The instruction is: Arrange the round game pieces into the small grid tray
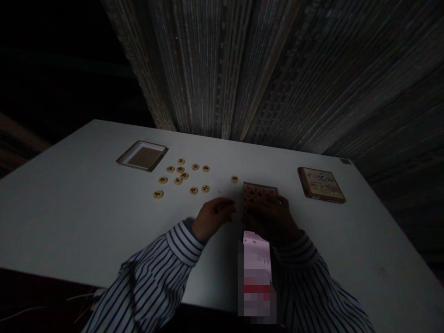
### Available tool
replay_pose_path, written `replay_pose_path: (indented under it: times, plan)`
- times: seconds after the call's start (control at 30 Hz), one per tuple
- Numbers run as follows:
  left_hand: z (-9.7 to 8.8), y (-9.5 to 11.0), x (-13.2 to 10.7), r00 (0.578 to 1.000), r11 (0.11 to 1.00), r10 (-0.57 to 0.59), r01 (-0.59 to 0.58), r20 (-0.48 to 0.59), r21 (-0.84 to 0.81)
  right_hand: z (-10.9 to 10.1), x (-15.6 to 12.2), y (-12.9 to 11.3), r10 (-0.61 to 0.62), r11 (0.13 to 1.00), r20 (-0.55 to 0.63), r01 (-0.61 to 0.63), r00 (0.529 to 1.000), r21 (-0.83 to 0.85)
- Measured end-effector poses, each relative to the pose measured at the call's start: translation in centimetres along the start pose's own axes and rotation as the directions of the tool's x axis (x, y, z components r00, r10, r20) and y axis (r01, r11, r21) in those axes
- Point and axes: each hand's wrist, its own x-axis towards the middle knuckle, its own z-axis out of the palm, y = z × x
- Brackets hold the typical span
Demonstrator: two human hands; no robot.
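Observation:
My left hand [214, 216] hovers just left of a shallow tray [261, 184], its fingers loosely bent and slightly apart, with nothing visible in them. Rows of round Chinese chess pieces [256, 190] sit inside the tray. My right hand [272, 216] reaches over the tray's near right part, in deep shadow; what its fingertips touch or hold is hidden. One loose chess piece [234, 179] lies just beyond the tray's left corner. Farther left, several pale chess pieces [180, 170] with dark characters are scattered face up on the white table [86, 208].
An open box part [152, 167] lies at the back left. A closed-looking box lid [322, 185] with printed characters rests at the right. A lit phone [256, 249], partly pixelated, is between my forearms. Striped curtain [215, 69] hangs behind the table's far edge.

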Motion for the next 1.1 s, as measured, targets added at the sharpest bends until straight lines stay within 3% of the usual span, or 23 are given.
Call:
replay_pose_path:
  times: [0.33,0.63,1.1]
  plan:
    - [0.1,0.2,0.0,1.000,0.999,-0.028,0.027,-0.011,-0.029,-0.1,0.0,0.0,0.008,1.000,0.011,-0.007,1.000,-0.018]
    - [0.0,0.1,0.0,1.000,1.000,-0.025,0.025,-0.001,-0.010,-0.3,-0.7,1.6,0.030,0.998,0.080,-0.026,0.996,-0.051]
    - [0.0,0.1,-0.1,1.000,0.999,-0.026,0.026,-0.002,-0.027,-0.5,-0.8,1.4,0.039,0.999,0.116,-0.036,0.993,-0.021]
